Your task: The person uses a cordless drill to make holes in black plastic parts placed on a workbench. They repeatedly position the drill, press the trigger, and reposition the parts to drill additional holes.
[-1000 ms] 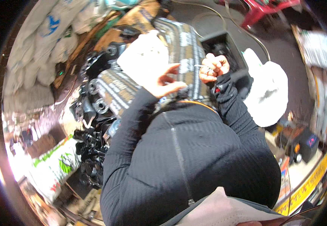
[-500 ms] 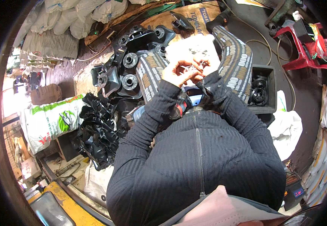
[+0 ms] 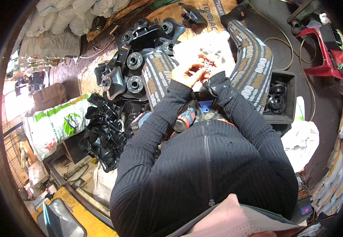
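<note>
Above my lap, my left hand (image 3: 187, 74) and my right hand (image 3: 216, 68) meet with bent fingers. Between their fingertips are small silvery pieces (image 3: 207, 65), too small and glaring to name. Just beyond, between my legs, lies an open white bag (image 3: 219, 41) with small grey pieces on it, partly washed out by light. A cordless power drill (image 3: 185, 117) with a red ring rests on my lap below my left wrist. Beside it shows a blue piece (image 3: 206, 106), partly hidden by my sleeves.
Black plastic parts with round metal hubs (image 3: 135, 60) crowd beyond my left leg. Glossy black pieces (image 3: 106, 134) are heaped at the left by a white-green sack (image 3: 57, 125). A black bin (image 3: 284, 113) holding black rings stands right; a red stool (image 3: 317, 69) and a hose lie farther off.
The view has shifted slightly. My hands stay together, with the fingers of the right moved a little around the small pieces. More of the drill shows on my lap.
</note>
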The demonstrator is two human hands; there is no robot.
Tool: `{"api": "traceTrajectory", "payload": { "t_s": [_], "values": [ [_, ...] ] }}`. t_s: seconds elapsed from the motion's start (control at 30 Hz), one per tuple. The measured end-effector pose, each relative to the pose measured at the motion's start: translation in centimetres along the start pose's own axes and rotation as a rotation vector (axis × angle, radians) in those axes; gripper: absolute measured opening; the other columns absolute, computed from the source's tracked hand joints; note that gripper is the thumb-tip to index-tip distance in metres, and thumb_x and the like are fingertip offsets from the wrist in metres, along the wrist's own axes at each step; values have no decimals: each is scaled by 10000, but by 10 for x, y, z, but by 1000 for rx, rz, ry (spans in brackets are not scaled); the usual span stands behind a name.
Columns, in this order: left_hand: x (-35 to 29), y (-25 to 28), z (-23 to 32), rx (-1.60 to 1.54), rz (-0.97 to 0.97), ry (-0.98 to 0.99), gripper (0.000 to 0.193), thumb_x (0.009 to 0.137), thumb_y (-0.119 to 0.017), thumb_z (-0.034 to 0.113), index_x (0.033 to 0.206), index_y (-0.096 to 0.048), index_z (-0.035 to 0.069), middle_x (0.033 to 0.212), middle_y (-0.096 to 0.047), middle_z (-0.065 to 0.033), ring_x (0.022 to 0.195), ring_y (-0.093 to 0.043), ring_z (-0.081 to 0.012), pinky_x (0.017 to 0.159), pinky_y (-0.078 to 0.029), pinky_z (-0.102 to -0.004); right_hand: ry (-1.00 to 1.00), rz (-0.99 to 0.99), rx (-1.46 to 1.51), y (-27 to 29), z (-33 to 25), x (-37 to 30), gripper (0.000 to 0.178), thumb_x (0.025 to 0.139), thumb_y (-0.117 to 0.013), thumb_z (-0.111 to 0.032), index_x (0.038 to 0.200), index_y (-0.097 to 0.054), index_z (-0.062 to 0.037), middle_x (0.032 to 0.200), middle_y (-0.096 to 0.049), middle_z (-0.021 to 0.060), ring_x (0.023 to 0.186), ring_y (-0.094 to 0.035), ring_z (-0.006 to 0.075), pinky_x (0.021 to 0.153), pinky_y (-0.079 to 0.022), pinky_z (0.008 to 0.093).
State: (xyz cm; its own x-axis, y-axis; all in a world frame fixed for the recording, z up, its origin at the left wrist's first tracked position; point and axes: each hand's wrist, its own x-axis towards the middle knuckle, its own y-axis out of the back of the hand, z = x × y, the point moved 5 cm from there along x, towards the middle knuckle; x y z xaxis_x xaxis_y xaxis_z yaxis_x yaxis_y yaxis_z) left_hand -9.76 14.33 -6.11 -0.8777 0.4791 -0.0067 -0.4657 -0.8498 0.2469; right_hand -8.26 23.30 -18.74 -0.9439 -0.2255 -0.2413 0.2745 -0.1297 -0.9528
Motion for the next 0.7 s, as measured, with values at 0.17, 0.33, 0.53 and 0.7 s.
{"api": "traceTrajectory", "payload": {
  "t_s": [0.17, 0.33, 0.53, 0.7],
  "values": [
    [13, -7, 13, 575, -75, -315, 279, 761, -710, 124, 1027, -626, 105, 1061, -639, -68, 920, -630, -223, 725, -517, -308, 78, 246, -151, -11, 6, -3, 394, 948, -402, -292, 1182, -531, -2, 918, -626, 88, 770, -606, 185, 705, -538, 330],
    [-16, 25, 60, 796, -25, -491, 381, 778, -689, 262, 1116, -614, 102, 1130, -598, -104, 1011, -581, -283, 855, -491, -376, -6, 257, -308, -22, 0, -18, 315, 948, -441, -247, 1155, -534, -29, 831, -598, 45, 707, -564, 149, 646, -502, 289],
    [-175, 258, 53, 946, 533, 109, 289, 831, -626, 203, 1068, -629, 40, 983, -647, -168, 872, -626, -302, 768, -500, -353, -242, 252, -315, -41, -26, -30, 219, 947, -473, -193, 1096, -550, -53, 755, -565, 17, 661, -526, 121, 587, -466, 234],
    [-509, 261, -167, 956, 280, 1260, 464, 733, -589, 459, 1042, -680, 125, 1079, -647, -143, 980, -628, -318, 865, -495, -412, -262, 401, -470, -27, -25, -24, 184, 944, -467, -169, 1052, -567, -59, 716, -551, 11, 640, -511, 120, 579, -456, 241]
  ]
}}
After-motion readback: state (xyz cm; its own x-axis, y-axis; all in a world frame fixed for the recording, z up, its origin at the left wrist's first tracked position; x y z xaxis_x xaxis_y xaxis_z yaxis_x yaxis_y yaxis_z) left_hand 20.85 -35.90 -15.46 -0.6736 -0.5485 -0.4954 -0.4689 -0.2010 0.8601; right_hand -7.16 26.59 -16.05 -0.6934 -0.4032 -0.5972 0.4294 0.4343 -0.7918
